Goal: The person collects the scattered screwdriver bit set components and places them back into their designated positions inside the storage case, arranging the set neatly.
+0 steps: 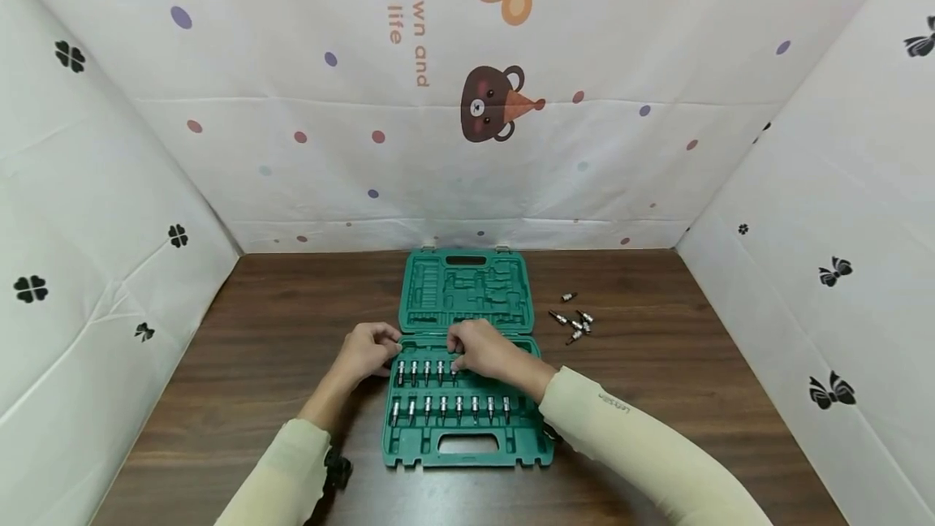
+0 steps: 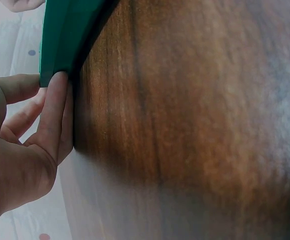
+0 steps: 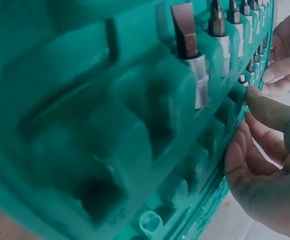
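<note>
A green plastic tool case point(image 1: 467, 384) lies opened flat on the table, its near half holding two rows of silver bit sockets point(image 1: 458, 406). At the left side of that half, near the hinge, my left hand point(image 1: 368, 349) pinches the case edge, thumb on top and fingers along the outer side point(image 2: 60, 45). Over the upper row is my right hand point(image 1: 478, 347). Its thumb presses at the last bit socket point(image 3: 243, 78) of that row, while the other fingers rest farther along the case, spread from the thumb. A flat-blade bit socket point(image 3: 197, 75) shows large in the right wrist view.
Several loose bit sockets point(image 1: 576, 325) lie on the wooden table point(image 1: 635, 396) right of the case. The moulded lid point(image 1: 466, 291) reaches back toward the printed cloth wall point(image 1: 409, 226). Cloth walls also stand at both sides.
</note>
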The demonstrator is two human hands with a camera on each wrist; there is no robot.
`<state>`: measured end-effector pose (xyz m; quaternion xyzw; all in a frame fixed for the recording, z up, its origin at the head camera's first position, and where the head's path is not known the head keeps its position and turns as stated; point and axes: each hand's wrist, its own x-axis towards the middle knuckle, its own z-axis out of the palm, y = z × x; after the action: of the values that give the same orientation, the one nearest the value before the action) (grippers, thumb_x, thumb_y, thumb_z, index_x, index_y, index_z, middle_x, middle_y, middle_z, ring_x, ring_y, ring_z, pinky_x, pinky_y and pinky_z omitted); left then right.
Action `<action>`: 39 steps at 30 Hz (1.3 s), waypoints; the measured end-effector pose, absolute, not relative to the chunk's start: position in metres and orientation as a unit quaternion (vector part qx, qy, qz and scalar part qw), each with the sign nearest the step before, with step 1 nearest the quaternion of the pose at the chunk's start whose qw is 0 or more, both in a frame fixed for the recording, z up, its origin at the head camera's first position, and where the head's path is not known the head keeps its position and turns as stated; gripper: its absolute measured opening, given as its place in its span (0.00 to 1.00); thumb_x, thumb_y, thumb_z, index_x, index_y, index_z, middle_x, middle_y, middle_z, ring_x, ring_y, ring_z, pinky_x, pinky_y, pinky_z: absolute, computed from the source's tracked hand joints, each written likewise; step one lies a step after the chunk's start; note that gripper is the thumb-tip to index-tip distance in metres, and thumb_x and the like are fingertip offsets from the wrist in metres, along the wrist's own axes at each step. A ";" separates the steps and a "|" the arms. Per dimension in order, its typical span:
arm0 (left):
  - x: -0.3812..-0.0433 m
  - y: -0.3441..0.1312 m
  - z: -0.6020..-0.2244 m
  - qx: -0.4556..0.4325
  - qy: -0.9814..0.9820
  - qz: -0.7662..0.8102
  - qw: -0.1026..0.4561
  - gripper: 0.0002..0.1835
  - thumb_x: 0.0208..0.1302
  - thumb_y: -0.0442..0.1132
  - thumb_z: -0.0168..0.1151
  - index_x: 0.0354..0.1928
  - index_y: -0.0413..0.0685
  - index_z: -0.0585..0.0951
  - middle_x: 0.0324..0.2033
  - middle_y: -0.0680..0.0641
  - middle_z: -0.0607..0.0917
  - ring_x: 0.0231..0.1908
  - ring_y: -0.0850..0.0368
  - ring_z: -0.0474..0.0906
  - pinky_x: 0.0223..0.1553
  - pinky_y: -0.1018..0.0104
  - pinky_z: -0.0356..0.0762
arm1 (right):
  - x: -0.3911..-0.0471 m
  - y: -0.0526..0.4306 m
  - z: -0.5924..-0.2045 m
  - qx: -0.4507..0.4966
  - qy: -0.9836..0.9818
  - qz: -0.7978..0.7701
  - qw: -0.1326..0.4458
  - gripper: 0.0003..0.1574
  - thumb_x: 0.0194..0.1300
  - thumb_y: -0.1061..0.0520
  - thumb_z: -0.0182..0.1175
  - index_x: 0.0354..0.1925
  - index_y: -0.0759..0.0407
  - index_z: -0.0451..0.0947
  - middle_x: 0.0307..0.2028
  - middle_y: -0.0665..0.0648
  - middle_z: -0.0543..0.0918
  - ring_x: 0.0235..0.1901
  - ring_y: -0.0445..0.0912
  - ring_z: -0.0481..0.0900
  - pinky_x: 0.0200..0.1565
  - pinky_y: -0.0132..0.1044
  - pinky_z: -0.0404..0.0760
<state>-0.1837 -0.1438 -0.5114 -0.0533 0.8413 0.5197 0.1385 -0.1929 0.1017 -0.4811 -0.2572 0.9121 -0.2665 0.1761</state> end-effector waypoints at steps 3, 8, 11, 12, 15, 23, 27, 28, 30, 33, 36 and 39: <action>-0.183 -0.144 -0.511 -0.053 0.841 0.521 0.137 0.08 0.72 0.31 0.63 0.48 0.40 0.86 0.37 0.43 0.85 0.35 0.53 0.84 0.32 0.57 0.90 | -0.195 0.100 -0.484 -0.253 0.912 -0.268 0.180 0.11 0.64 0.57 0.73 0.38 0.55 0.79 0.27 0.49 0.75 0.25 0.40 0.69 0.31 0.33 0.72; -0.183 -0.144 -0.511 -0.050 0.839 0.524 0.139 0.07 0.72 0.31 0.63 0.48 0.40 0.86 0.36 0.43 0.84 0.35 0.54 0.84 0.32 0.57 0.90 | -0.196 0.101 -0.484 -0.249 0.912 -0.268 0.185 0.11 0.64 0.56 0.73 0.38 0.56 0.79 0.26 0.49 0.74 0.24 0.41 0.68 0.30 0.34 0.71; -0.183 -0.144 -0.511 -0.050 0.838 0.525 0.138 0.07 0.71 0.31 0.63 0.47 0.40 0.86 0.36 0.43 0.84 0.34 0.54 0.83 0.32 0.57 0.90 | -0.196 0.101 -0.484 -0.255 0.911 -0.267 0.182 0.11 0.65 0.56 0.73 0.38 0.56 0.79 0.26 0.49 0.74 0.24 0.41 0.68 0.30 0.33 0.71; -0.183 -0.144 -0.511 -0.050 0.838 0.525 0.138 0.07 0.72 0.31 0.63 0.47 0.40 0.86 0.35 0.43 0.84 0.34 0.54 0.83 0.32 0.57 0.90 | -0.196 0.102 -0.483 -0.257 0.911 -0.267 0.181 0.11 0.65 0.56 0.73 0.38 0.56 0.79 0.27 0.49 0.74 0.24 0.40 0.68 0.31 0.33 0.71; -0.184 -0.145 -0.511 -0.051 0.838 0.526 0.138 0.07 0.72 0.31 0.63 0.47 0.40 0.86 0.35 0.44 0.84 0.34 0.54 0.83 0.32 0.57 0.90 | -0.195 0.103 -0.483 -0.269 0.909 -0.268 0.174 0.10 0.66 0.56 0.73 0.38 0.55 0.79 0.28 0.48 0.76 0.25 0.40 0.70 0.31 0.33 0.73; -0.184 -0.145 -0.512 -0.053 0.833 0.533 0.141 0.07 0.71 0.31 0.63 0.48 0.40 0.86 0.36 0.43 0.84 0.35 0.53 0.83 0.32 0.57 0.90 | -0.195 0.113 -0.483 -0.288 0.900 -0.277 0.175 0.08 0.66 0.55 0.72 0.41 0.52 0.83 0.40 0.49 0.83 0.36 0.37 0.77 0.41 0.34 0.81; -0.185 -0.145 -0.513 -0.053 0.833 0.532 0.141 0.07 0.71 0.31 0.63 0.47 0.40 0.86 0.36 0.43 0.84 0.35 0.53 0.83 0.32 0.57 0.90 | -0.194 0.120 -0.481 -0.302 0.898 -0.273 0.170 0.08 0.68 0.55 0.71 0.44 0.52 0.83 0.43 0.51 0.84 0.40 0.38 0.80 0.44 0.35 0.83; -0.185 -0.145 -0.513 -0.053 0.833 0.532 0.141 0.07 0.71 0.31 0.63 0.47 0.40 0.86 0.36 0.44 0.84 0.35 0.53 0.83 0.32 0.57 0.90 | -0.194 0.122 -0.479 -0.305 0.896 -0.273 0.169 0.08 0.68 0.55 0.71 0.45 0.53 0.83 0.43 0.51 0.84 0.41 0.39 0.80 0.44 0.35 0.83; -0.185 -0.145 -0.513 -0.053 0.833 0.532 0.141 0.07 0.71 0.31 0.63 0.47 0.40 0.86 0.35 0.44 0.84 0.35 0.54 0.83 0.32 0.57 0.90 | -0.193 0.126 -0.476 -0.312 0.895 -0.273 0.165 0.09 0.69 0.55 0.70 0.46 0.53 0.83 0.44 0.52 0.85 0.42 0.40 0.81 0.45 0.35 0.84; -0.185 -0.145 -0.514 -0.055 0.833 0.533 0.141 0.07 0.71 0.31 0.63 0.47 0.40 0.86 0.34 0.44 0.83 0.35 0.54 0.83 0.32 0.57 0.90 | -0.192 0.133 -0.472 -0.316 0.893 -0.280 0.155 0.10 0.69 0.56 0.70 0.48 0.55 0.84 0.45 0.53 0.85 0.43 0.42 0.83 0.45 0.36 0.85; -0.185 -0.144 -0.514 -0.056 0.834 0.531 0.141 0.07 0.71 0.31 0.63 0.47 0.40 0.86 0.34 0.44 0.83 0.35 0.54 0.83 0.32 0.57 0.90 | -0.192 0.142 -0.470 -0.317 0.893 -0.286 0.140 0.11 0.69 0.57 0.69 0.49 0.56 0.83 0.46 0.53 0.85 0.44 0.43 0.83 0.45 0.36 0.85; -0.185 -0.144 -0.514 -0.058 0.836 0.528 0.140 0.07 0.71 0.31 0.64 0.47 0.40 0.86 0.35 0.44 0.83 0.35 0.54 0.83 0.32 0.57 0.90 | -0.192 0.151 -0.470 -0.309 0.894 -0.298 0.130 0.12 0.70 0.57 0.69 0.51 0.56 0.83 0.48 0.52 0.84 0.47 0.43 0.83 0.48 0.38 0.86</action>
<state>-0.1854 -0.1441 -0.5145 -0.0585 0.8356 0.5279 0.1401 -0.1918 0.1507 -0.4704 -0.3090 0.8939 -0.2976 0.1299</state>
